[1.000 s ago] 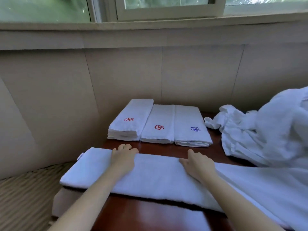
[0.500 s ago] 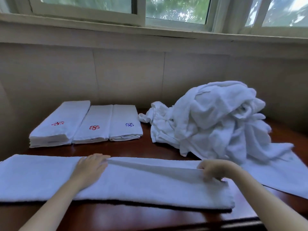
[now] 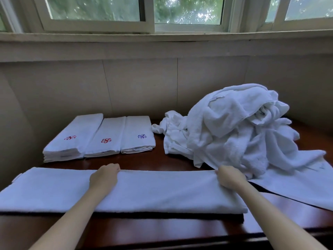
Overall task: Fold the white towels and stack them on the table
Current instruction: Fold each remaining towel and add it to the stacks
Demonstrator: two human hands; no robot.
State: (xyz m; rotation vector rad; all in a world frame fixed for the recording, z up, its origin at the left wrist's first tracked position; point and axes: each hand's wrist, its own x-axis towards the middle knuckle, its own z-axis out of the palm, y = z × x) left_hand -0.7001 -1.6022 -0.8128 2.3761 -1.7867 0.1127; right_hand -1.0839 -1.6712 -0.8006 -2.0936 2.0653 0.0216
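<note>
Towel (image 3: 162,192), folded lengthwise, was pressed by flat left hand (image 3: 105,177), pinched at corner by right hand (image 3: 230,179). Crosswise fold was judged next.

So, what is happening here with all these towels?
A person is folding white towels on a dark wooden table. A long towel, already folded into a strip, lies along the near side. The left hand rests at the middle of its far edge, and the right hand holds its far right corner. Three folded stacks lie side by side at the back left. A heap of unfolded towels waits on the right.
</note>
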